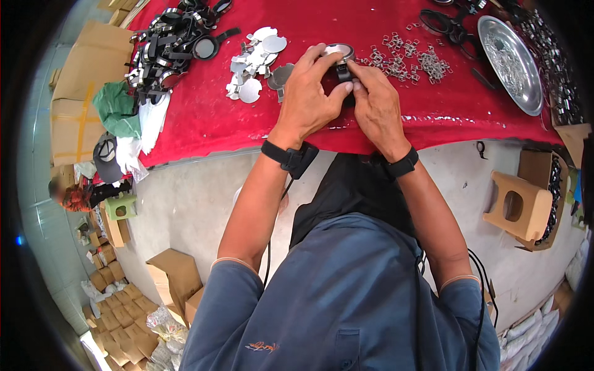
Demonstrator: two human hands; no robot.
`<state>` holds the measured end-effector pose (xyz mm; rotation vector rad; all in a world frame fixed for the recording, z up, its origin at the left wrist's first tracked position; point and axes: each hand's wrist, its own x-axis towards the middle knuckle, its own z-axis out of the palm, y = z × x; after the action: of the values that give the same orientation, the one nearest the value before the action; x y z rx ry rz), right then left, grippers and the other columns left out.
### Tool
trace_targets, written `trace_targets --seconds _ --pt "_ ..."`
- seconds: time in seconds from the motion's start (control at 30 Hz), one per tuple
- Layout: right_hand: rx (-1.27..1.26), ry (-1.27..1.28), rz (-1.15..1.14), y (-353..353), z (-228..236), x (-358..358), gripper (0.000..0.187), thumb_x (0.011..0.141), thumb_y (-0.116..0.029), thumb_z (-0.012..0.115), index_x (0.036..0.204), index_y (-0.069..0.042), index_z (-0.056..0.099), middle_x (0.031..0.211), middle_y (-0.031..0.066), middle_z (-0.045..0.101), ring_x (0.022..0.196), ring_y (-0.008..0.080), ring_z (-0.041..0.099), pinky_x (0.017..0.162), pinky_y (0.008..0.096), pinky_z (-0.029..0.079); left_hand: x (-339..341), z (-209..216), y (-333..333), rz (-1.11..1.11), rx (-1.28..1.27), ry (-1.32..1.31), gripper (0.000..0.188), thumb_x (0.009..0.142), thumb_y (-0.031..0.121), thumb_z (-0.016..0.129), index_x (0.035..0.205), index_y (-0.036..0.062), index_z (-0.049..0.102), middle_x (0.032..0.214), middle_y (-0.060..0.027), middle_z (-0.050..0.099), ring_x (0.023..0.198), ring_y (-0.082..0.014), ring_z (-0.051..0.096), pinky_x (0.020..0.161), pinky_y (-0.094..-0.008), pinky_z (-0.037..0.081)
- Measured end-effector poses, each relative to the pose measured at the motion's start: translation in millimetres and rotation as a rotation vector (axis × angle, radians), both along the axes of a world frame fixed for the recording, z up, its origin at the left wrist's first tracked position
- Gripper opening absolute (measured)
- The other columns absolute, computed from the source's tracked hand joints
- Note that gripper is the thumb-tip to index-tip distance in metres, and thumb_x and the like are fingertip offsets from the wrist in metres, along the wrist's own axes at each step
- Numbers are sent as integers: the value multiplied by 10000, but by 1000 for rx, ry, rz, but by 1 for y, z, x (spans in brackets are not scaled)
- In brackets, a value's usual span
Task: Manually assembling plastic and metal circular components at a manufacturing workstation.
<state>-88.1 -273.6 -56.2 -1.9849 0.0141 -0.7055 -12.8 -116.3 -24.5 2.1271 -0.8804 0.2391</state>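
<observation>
Both my hands hold one watch-like round piece (pixel 340 52) with a metal rim, a pale disc face and a short black band, just above the red-covered table. My left hand (pixel 308 96) curls round its left side, fingers over the face and thumb by the black band. On the other side, my right hand (pixel 377 102) pinches the band and rim; part of the piece is hidden under the fingers. Left of my left hand lies a grey tabbed disc (pixel 281 78), beside a pile of silver discs (pixel 257 57). Small wire buckles (pixel 408 59) lie scattered beyond my right hand.
A heap of black-strapped round pieces (pixel 164 52) covers the table's far left. At the right stand a steel tray (pixel 533 102) of small metal bits and more black parts. Cardboard boxes (pixel 80 93) stand at the left; an open carton (pixel 535 157) sits on the floor at right.
</observation>
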Motion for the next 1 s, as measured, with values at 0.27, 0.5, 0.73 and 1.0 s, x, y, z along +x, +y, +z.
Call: trace_targets --seconds 0.27,0.5,0.73,1.0 --pt "-321 83 -360 -108 35 -33 322 966 -18 740 1287 9 758 1168 201 787 1064 387 766 947 468 617 -4 12 9 10 88 150 833 730 187 987 1500 113 677 1669 -265 547 1475 -431 604 1239 -483 494" --pt "-998 257 -510 -224 17 -66 480 917 42 694 1393 -17 722 1378 204 762 1259 385 714 1124 440 577 0 11 6 -8 29 178 871 684 169 1017 1485 120 679 1644 -244 563 1481 -415 594 1250 -475 493" --pt "-1168 302 -410 -251 21 -62 269 907 -25 709 1160 -79 782 989 112 745 1032 335 712 928 447 578 -3 0 2 -38 -66 119 834 672 176 1034 1429 111 692 1530 -233 607 1423 -417 615 1227 -470 511" --pt "-159 224 -161 -57 52 -4 239 989 -129 769 1196 -12 741 1022 196 814 920 376 805 851 455 631 -15 -10 -5 41 -139 145 865 634 212 1064 1423 127 720 1504 -226 583 1337 -404 643 1186 -483 543"
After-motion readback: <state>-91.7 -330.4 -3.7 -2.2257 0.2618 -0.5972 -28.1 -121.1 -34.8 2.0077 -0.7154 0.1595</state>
